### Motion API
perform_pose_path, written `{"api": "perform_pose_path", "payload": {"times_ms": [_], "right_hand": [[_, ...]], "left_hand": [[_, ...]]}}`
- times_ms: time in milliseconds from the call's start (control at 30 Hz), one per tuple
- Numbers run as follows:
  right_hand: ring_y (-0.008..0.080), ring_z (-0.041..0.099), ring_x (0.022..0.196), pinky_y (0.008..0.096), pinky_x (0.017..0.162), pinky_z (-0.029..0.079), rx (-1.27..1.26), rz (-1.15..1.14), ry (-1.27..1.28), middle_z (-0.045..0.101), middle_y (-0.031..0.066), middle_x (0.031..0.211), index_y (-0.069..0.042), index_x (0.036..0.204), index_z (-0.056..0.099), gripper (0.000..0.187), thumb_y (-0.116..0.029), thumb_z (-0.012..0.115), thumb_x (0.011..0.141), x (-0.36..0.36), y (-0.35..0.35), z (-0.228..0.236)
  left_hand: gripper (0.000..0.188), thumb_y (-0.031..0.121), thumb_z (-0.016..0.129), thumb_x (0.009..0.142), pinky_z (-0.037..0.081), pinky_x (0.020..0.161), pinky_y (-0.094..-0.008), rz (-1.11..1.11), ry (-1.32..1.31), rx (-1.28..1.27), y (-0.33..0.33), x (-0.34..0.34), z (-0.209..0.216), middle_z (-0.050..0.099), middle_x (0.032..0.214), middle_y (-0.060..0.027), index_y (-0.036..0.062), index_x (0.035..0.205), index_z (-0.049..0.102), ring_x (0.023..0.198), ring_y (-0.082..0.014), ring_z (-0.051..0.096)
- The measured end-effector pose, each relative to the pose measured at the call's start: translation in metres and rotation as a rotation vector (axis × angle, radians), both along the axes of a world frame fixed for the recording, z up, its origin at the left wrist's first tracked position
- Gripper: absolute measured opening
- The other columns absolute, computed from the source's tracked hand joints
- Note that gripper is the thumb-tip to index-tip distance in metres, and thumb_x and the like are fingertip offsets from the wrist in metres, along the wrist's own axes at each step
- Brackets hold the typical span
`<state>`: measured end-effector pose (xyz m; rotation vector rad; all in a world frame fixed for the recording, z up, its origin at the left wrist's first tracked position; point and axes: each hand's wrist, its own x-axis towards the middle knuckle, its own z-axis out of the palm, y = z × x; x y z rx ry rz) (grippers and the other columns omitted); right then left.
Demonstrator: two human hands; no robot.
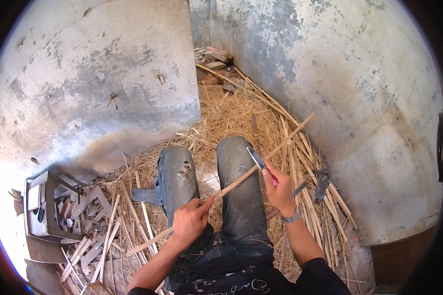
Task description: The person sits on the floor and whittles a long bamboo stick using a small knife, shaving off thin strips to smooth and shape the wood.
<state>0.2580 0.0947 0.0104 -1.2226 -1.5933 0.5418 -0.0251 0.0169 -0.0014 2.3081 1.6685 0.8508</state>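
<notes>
A long, thin wooden strip (238, 181) slants across my lap, its far end up to the right and its near end low on the left. My left hand (191, 219) is closed around its lower part, above my left thigh. In my right hand (277, 185) is a knife (255, 158) with a pink part showing at the fist. Its blade points up and to the left, beside the strip over my right knee. Whether the blade touches the wood, I cannot tell. The right fingers are partly hidden behind the grip.
Shavings (226, 113) cover the floor ahead. Long strips (300, 167) lie along the right wall, with a dark flat piece (323, 184) on them. At the left stands a dark frame (51, 206) beside scrap wood (91, 204). Rubble (214, 58) fills the far corner.
</notes>
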Motion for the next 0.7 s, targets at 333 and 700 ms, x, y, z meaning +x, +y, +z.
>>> {"api": "perform_pose_path", "payload": {"times_ms": [333,700], "right_hand": [[0.0164,0.058,0.054,0.0324,0.055,0.048,0.002,-0.097,-0.318,0.067,0.0051,0.065,-0.002,0.105,0.076,0.026,-0.022,0.08,0.09,0.05,0.011,-0.021],[0.0284,0.061,0.066,0.0428,0.066,0.049,-0.189,-0.846,-0.5,0.069,0.0187,0.077,0.006,0.101,0.071,0.028,-0.021,0.074,0.095,0.324,-0.057,-0.129]], "left_hand": [[0.037,0.008,0.073,0.088,0.06,0.069,-0.038,0.122,0.126,0.428,0.012,-0.019,0.018,0.072,0.106,-0.0108,0.0171,0.124,0.074,0.083,-0.0257,0.073],[0.065,0.031,0.068,0.096,0.04,0.114,-0.0598,1.012,0.014,-0.141,-0.072,-0.306,-0.167,0.044,0.144,-0.0326,-0.0045,0.146,0.046,0.137,-0.049,0.043]]}}
